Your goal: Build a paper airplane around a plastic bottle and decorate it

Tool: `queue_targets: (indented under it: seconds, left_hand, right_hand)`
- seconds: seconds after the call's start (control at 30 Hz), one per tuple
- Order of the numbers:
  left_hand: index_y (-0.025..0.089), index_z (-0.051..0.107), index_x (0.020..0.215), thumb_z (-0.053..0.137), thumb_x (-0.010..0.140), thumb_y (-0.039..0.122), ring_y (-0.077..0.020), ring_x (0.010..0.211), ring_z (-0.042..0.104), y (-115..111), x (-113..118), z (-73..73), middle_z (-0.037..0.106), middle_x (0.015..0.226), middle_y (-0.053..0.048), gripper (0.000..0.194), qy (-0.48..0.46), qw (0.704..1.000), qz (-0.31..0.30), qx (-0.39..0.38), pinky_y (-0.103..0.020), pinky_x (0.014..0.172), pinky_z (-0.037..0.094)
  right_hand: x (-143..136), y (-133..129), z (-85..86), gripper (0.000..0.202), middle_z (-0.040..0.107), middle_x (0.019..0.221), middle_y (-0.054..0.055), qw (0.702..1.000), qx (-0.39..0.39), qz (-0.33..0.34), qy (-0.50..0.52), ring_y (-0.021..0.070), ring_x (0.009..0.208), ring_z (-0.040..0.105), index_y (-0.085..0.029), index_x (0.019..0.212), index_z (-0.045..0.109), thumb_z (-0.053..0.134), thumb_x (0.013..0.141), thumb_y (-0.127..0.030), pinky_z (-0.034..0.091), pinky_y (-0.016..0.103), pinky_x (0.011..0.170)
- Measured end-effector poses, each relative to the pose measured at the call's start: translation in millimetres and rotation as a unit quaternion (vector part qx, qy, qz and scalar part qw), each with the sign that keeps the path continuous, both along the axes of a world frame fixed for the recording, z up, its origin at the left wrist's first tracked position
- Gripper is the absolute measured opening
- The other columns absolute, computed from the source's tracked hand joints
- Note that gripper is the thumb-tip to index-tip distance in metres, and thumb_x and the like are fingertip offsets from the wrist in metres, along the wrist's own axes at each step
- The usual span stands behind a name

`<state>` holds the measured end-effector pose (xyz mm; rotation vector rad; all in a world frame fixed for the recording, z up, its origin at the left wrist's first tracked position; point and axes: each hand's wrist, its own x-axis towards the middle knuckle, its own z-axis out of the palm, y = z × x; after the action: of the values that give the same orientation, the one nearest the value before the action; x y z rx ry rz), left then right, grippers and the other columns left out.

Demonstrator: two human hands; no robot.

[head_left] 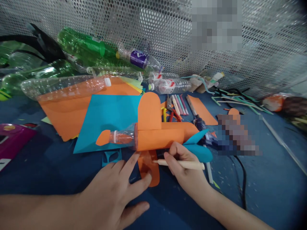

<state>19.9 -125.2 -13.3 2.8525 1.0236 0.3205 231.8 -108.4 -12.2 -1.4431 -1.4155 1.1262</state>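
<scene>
A plastic bottle wrapped in orange paper (160,139) lies sideways at the middle, its clear neck (126,136) and an orange paper piece (103,138) pointing left. One rounded orange wing (150,111) extends away from me, another (149,163) toward me. Blue paper fins (198,152) are at its right end. My left hand (115,188) is spread, fingertips at the bottle's lower edge and on the near wing. My right hand (185,164) grips a cream-coloured marker (189,164), its tip at the near wing's right side.
Blue paper (96,115) and orange sheets (62,118) lie behind on the left. Green bottles (83,44) and clear bottles (170,85) line the mesh wall (168,28). Markers (179,104), scissors (169,103) and a glue gun (208,137) lie right of centre. A black cable (243,179) curves at right.
</scene>
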Motion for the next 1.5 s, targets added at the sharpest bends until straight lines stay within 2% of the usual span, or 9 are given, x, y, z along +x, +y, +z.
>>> queue_targets:
  seconds: [0.2,0.37,0.57,0.9,1.07,1.23,1.4,1.5]
  left_hand:
    - [0.030,0.052,0.124,0.050,0.087,0.046,-0.0279,0.082,0.058,-0.3,-0.1,-0.3,0.043,0.129,-0.020,0.041,-0.003,1.000,0.003,0.003,-0.047,0.066,0.052]
    - [0.030,0.052,0.124,0.049,0.087,0.046,-0.0284,0.082,0.059,0.0,-0.2,0.1,0.043,0.128,-0.020,0.041,-0.001,1.000,0.000,0.000,-0.047,0.065,0.052]
    - [0.030,0.053,0.124,0.045,0.089,0.046,-0.0268,0.082,0.059,-0.3,-0.7,-0.8,0.044,0.128,-0.018,0.039,-0.019,1.000,0.005,0.014,-0.045,0.065,0.052]
    - [0.030,0.053,0.124,0.047,0.088,0.045,-0.0286,0.081,0.059,0.1,-0.5,0.4,0.045,0.127,-0.020,0.039,-0.005,1.000,0.000,0.008,-0.046,0.064,0.051]
    - [0.029,0.055,0.123,0.043,0.090,0.046,-0.0273,0.081,0.059,-0.6,-0.3,-1.0,0.045,0.128,-0.019,0.038,-0.020,1.000,0.007,0.018,-0.045,0.065,0.052]
    - [0.030,0.054,0.123,0.046,0.088,0.045,-0.0282,0.081,0.059,-0.1,-0.5,-1.5,0.044,0.128,-0.020,0.038,-0.019,1.000,0.004,0.010,-0.047,0.064,0.052]
    - [0.029,0.052,0.125,0.051,0.086,0.046,-0.0271,0.080,0.059,1.9,-1.5,-0.7,0.045,0.127,-0.021,0.043,-0.010,1.000,-0.013,0.009,-0.045,0.063,0.053]
    - [0.029,0.051,0.124,0.053,0.085,0.047,-0.0274,0.081,0.059,1.2,-0.9,-0.1,0.044,0.128,-0.020,0.043,-0.001,1.000,-0.003,0.006,-0.047,0.065,0.052]
  right_hand:
    - [-0.3,0.8,0.3,0.029,0.031,0.048,-0.009,1.000,-0.001,-0.003,0.003,0.0063,0.038,0.028,-0.023,0.061,0.033,0.053,0.083,-0.026,0.025,0.018,0.035]
    - [0.8,0.7,-0.7,0.029,0.034,0.049,-0.009,1.000,0.002,0.004,-0.008,0.0067,0.040,0.032,-0.023,0.063,0.034,0.052,0.085,-0.026,0.031,0.019,0.039]
    - [1.6,0.1,-2.8,0.029,0.036,0.048,-0.009,1.000,0.011,0.006,-0.027,0.0077,0.040,0.034,-0.023,0.063,0.034,0.053,0.085,-0.026,0.031,0.019,0.040]
    - [1.2,-0.4,0.2,0.029,0.034,0.047,-0.009,1.000,-0.004,0.005,-0.006,0.0071,0.039,0.032,-0.023,0.062,0.034,0.052,0.084,-0.027,0.028,0.019,0.038]
    - [0.7,0.3,-1.7,0.028,0.035,0.048,-0.009,1.000,0.000,0.001,-0.006,0.0073,0.040,0.034,-0.023,0.063,0.035,0.054,0.084,-0.026,0.032,0.019,0.039]
    - [0.7,-0.2,-1.1,0.030,0.034,0.048,-0.009,1.000,-0.002,0.006,0.000,0.0071,0.040,0.032,-0.023,0.061,0.033,0.053,0.083,-0.026,0.034,0.019,0.040]
    - [0.0,0.3,1.2,0.030,0.033,0.047,-0.009,1.000,0.002,0.007,-0.006,0.0069,0.040,0.031,-0.023,0.061,0.032,0.052,0.082,-0.024,0.029,0.019,0.038]
    - [-0.3,0.9,1.5,0.030,0.033,0.047,-0.009,1.000,0.000,0.008,-0.006,0.0074,0.040,0.032,-0.023,0.061,0.032,0.052,0.082,-0.024,0.028,0.019,0.038]
